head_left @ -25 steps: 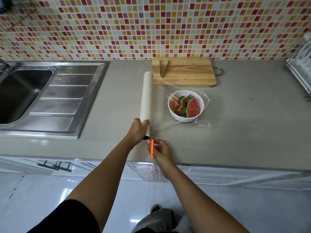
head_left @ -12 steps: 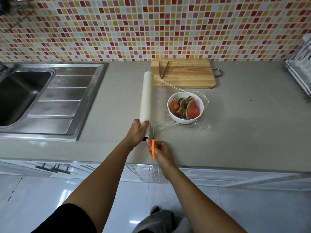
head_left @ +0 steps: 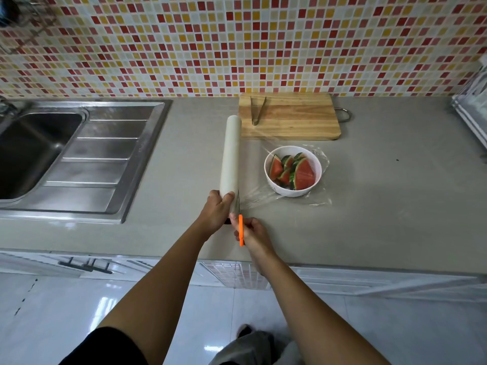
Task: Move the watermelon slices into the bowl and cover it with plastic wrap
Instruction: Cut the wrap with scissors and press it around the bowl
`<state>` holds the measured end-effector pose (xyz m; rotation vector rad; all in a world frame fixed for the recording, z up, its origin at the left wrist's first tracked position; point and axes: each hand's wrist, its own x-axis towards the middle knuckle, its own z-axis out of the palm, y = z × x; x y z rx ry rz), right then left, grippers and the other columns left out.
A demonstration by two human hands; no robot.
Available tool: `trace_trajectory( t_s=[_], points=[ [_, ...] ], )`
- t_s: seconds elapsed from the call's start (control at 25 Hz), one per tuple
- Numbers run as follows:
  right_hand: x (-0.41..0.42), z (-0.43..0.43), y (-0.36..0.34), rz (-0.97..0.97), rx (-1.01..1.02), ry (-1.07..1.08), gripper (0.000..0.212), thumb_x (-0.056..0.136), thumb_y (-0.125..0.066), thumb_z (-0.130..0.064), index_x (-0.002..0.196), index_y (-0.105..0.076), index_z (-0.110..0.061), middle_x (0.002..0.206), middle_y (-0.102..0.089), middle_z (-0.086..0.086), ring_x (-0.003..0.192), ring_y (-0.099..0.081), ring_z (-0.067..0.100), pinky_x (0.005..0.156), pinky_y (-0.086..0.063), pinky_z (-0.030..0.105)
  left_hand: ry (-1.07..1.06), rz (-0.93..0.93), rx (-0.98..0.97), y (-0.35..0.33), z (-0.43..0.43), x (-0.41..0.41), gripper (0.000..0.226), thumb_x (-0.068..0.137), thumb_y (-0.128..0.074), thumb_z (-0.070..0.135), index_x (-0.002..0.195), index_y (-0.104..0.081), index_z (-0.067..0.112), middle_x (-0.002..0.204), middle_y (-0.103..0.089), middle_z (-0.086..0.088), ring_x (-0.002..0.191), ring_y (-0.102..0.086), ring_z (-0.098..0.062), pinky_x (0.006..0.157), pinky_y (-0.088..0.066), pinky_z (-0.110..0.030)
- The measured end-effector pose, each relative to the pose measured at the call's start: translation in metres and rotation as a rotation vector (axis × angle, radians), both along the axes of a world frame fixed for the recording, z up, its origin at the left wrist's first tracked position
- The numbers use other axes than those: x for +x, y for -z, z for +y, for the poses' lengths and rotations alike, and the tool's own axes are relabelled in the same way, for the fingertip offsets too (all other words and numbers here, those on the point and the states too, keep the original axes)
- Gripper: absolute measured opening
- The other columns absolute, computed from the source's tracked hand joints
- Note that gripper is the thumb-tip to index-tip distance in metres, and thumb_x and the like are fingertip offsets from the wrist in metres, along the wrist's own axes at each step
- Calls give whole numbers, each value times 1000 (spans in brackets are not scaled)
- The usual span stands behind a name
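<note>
Cutting the plastic wrap (head_left: pixel 254 197) free of the roll (head_left: pixel 231 154)

The left hand (head_left: pixel 217 209) has its fingers curled round the roll's near end. The right hand (head_left: pixel 253 233) pinches an orange-handled knife (head_left: pixel 240 230) at the film's edge. The watermelon slices (head_left: pixel 303 175) sit in the white bowl (head_left: pixel 268 164) on the table (head_left: pixel 382 212), with film draped over them. The cut likely goes best with taut film and the blade close along the roll.

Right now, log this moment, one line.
left hand grips roll | right hand holds orange-handled knife | bowl: slices inside, film over
</note>
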<state>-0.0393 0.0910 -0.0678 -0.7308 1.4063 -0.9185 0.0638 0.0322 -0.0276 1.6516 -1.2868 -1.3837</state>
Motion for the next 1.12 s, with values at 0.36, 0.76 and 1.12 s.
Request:
trace_trajectory(
  t_s=[0.36,0.76,1.12],
  points=[
    [-2,-10,4,-63,-87,-12,49,66,-66,-65,75,-53,-19,63,-55,-7,57,-50,6,62,-39,23,-2,14,61,4,-1,0,33,96,-43,35,109,-40,4,107,-46,-10,97,-59,-24,78,-55,-39],
    [-10,-25,11,43,-77,-67,55,58,-65,-71,79,-57,-21,67,-63,-4,63,-58,11,68,-46,28,-5,35,87,4,-3,2,34,96,-44,33,110,-39,3,111,-48,-15,103,-60,-32,85,-54,-48],
    [-12,-46,9,35,-88,-79,46,71,-69,-57,85,-62,-13,79,-65,0,77,-60,16,77,-46,34,9,56,66,4,-3,3,29,94,-44,32,107,-41,6,101,-50,-6,91,-62,-22,76,-57,-40]
  ],
)
